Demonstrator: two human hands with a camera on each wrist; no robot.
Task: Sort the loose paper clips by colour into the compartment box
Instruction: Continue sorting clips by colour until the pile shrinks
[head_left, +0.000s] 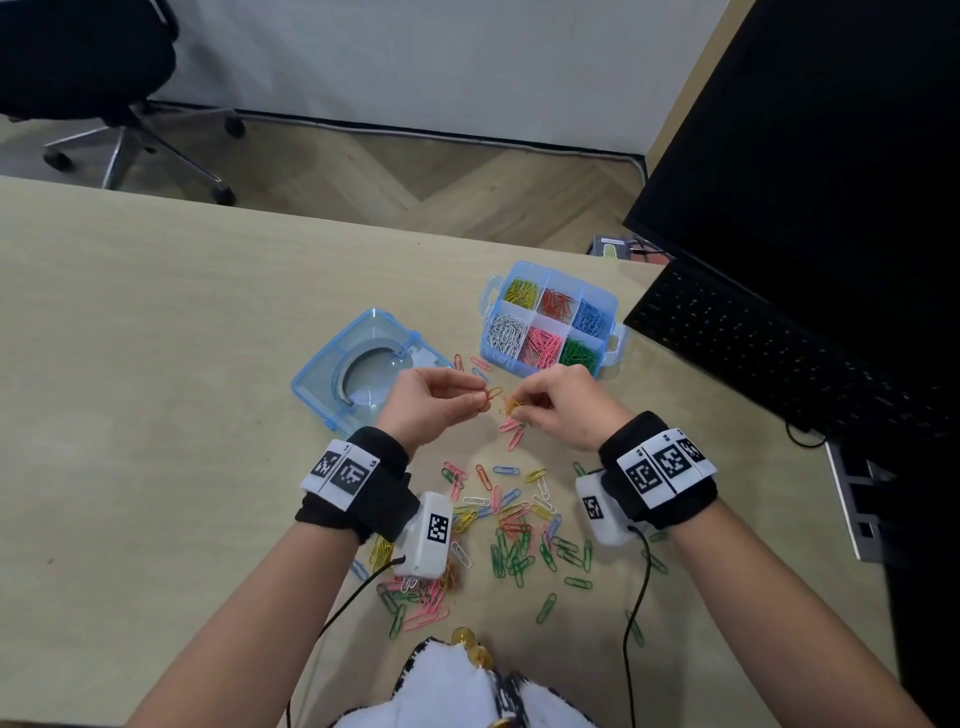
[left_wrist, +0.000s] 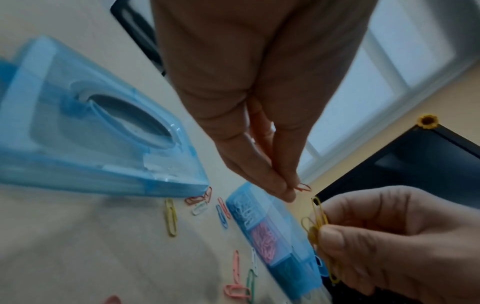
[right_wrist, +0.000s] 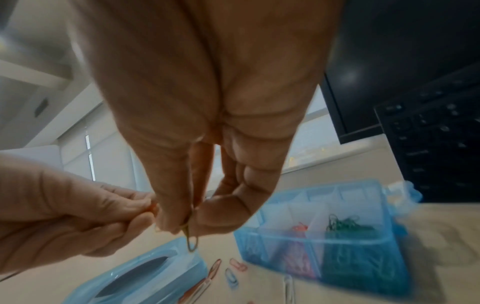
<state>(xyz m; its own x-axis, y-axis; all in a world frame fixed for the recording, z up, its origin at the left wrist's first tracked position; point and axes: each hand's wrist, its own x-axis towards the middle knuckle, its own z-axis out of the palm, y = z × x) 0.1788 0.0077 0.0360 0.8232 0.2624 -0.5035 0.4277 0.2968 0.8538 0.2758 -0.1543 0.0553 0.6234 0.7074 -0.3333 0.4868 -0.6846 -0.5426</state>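
1. Two hands are working just above the desk, close together, near the middle of the scene and on the near side of the compartment box.
2. I am pinching a single red paper clip between the thumb and fingertips of my left hand; its free end is pointing right, toward my other hand.
3. I am gripping a small bunch of yellow paper clips in the curled fingers of my right hand, with loops sticking out to the left, just beside the red one.
4. I cannot tell whether the red clip and the yellow bunch are touching.
5. Most of the loose paper clips are lying scattered on the desk nearer to me than my hands, between and under my wrists, in green, pink, yellow, blue, white and red.
6. A few more are lying just beyond my fingers, between the hands and the box.
7. I am seeing the box standing open to the far right of my hands, its six compartments holding yellow, red and blue clips in the far row and white, pink and green in the near row.
8. Its blue lid is lying on the desk to the left of the box, just beyond my left hand.
9. A black keyboard is sitting on the right.
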